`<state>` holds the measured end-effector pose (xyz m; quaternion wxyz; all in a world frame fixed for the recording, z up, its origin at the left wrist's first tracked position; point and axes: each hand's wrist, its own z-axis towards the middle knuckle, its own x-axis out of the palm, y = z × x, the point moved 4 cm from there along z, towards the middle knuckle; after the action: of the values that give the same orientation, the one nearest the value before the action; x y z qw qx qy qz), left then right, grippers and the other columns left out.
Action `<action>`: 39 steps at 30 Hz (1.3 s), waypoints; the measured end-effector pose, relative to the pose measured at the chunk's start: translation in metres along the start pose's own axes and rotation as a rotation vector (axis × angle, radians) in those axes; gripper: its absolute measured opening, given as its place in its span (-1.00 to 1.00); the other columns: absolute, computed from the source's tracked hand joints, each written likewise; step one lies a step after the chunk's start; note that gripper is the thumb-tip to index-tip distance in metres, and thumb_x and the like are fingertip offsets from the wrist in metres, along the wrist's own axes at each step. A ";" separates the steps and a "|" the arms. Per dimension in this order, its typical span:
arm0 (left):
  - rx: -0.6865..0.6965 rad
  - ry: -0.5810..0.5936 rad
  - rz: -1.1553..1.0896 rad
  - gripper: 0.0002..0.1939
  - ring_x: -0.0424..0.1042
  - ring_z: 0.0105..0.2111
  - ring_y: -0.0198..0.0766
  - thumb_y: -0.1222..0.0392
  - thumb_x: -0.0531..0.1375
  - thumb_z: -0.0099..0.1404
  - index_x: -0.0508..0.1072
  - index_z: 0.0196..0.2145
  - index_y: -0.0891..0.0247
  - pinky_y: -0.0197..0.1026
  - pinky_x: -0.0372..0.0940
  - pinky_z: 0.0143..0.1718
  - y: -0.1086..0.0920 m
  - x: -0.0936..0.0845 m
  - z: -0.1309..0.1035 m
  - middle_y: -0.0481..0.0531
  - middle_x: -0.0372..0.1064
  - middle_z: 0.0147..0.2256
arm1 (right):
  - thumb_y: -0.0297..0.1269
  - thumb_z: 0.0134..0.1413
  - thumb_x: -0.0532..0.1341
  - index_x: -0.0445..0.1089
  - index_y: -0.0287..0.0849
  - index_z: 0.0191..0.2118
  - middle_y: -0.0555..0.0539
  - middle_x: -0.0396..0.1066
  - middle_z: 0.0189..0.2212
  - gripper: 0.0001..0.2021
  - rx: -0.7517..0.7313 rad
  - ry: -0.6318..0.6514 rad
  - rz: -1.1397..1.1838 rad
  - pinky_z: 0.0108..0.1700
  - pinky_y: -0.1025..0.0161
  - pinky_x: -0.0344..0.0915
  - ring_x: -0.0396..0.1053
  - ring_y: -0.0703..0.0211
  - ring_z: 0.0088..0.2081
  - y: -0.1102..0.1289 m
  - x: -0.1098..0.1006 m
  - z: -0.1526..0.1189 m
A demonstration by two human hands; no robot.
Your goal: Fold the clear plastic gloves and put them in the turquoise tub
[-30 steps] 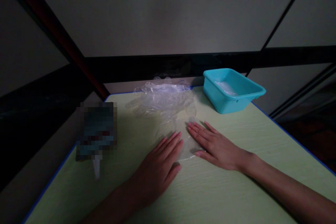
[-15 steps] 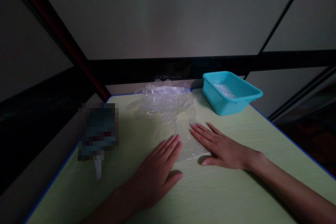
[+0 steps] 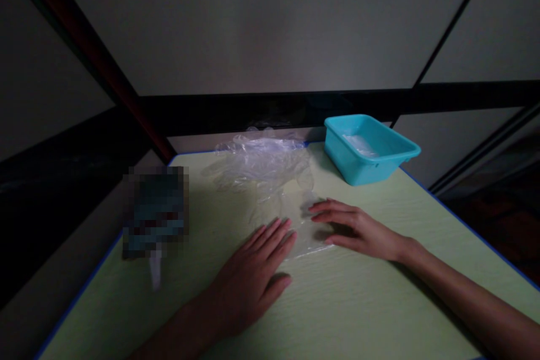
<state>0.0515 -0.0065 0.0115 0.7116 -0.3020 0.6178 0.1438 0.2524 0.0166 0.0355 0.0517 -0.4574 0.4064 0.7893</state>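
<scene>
A clear plastic glove (image 3: 301, 230) lies spread on the pale green table (image 3: 358, 309), its straight edge toward me. My left hand (image 3: 257, 275) rests flat at its left side, fingers stretched out, fingertips on the plastic. Over the right side of the glove, my right hand (image 3: 354, 229) is arched with thumb and fingers apart and nothing between them. Whether its fingertips touch the plastic is hard to tell. Just beyond is a crumpled heap of clear plastic gloves (image 3: 265, 157).
A turquoise basin (image 3: 358, 171) with a clear plastic piece inside stands at the back right. On the left lies a blurred dark item (image 3: 156, 211) with a whitish strip (image 3: 155, 270). Panelled walls (image 3: 270, 28) rise behind the table.
My right hand has gone from lying flat to arched, with its palm lifted and fingers bent. My left hand has stayed almost in place.
</scene>
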 end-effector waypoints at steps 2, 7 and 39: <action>0.003 0.005 0.006 -0.41 -0.25 0.22 -0.16 0.17 0.03 0.29 -0.10 0.22 0.20 -0.05 -0.14 0.18 0.000 0.000 0.000 0.04 -0.27 0.25 | -0.25 0.10 0.16 0.21 -0.20 0.04 -0.20 0.17 0.05 -0.62 0.003 0.025 -0.047 0.16 0.03 -0.02 0.09 0.09 0.11 -0.002 0.002 0.001; 0.014 0.011 0.007 -0.42 -0.24 0.22 -0.16 0.18 0.03 0.29 -0.08 0.21 0.17 -0.01 -0.11 0.17 0.000 0.000 0.001 0.05 -0.27 0.25 | -0.25 0.09 0.16 0.20 -0.20 0.06 -0.21 0.14 0.07 -0.60 0.056 0.102 -0.055 0.10 0.10 0.10 0.09 0.09 0.10 -0.011 -0.007 -0.005; 0.020 -0.172 -0.044 -0.59 0.06 0.13 -0.12 0.30 0.06 0.22 0.21 0.04 0.32 -0.02 0.07 0.11 -0.003 -0.006 -0.002 0.16 0.12 0.12 | -0.46 0.18 -0.02 0.33 -0.23 -0.48 -0.09 0.31 -0.44 -0.73 -0.155 0.192 -0.626 -0.31 0.21 0.15 0.25 0.19 -0.37 0.019 0.002 -0.010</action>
<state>0.0498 -0.0088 0.0182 0.7681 -0.2948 0.5489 0.1475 0.2493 -0.0031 0.0432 0.2179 -0.6349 0.1879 0.7170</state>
